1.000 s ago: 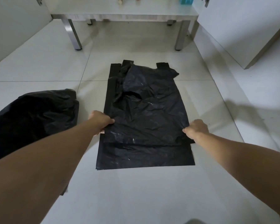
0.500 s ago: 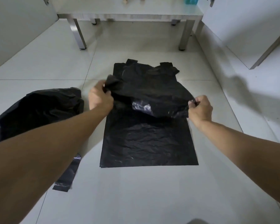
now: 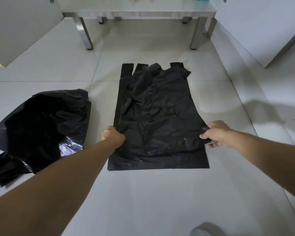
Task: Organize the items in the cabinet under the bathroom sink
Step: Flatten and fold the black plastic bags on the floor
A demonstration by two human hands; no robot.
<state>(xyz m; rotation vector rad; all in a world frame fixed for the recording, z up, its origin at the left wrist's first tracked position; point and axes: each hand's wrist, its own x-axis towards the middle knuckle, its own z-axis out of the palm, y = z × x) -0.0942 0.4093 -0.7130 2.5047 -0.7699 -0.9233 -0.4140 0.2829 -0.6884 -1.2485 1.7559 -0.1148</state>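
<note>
Down on the tiled floor (image 3: 160, 201), the person has two black plastic carrier bags stacked in front of the open under-sink cabinet (image 3: 140, 11). The lower bag (image 3: 160, 161) lies flat and smooth, its bottom edge nearest the person. The upper bag (image 3: 160, 113) is draped over it, wrinkled, with its handles pointing toward the cabinet and its near edge stopping short of the lower bag's edge. The left hand (image 3: 113, 135) is curled and grips the upper bag's near left corner; the right hand (image 3: 216, 133) pinches the near right corner between thumb and fingers. A loose heap of more black bags (image 3: 41, 126) sits to the left, apart from the stack.

My read is that the step in hand is laying this bag square on the one beneath. To do it well, both corners want an even pull toward the person so the film goes taut, then the near edge brought down flush with the lower bag's edge. Thin plastic traps air and slides on itself, so a slow lowering and a flat-handed sweep from the near edge toward the handles should drive the creases out. The crumpled handle area at the far end likely needs straightening before any folding.
</note>
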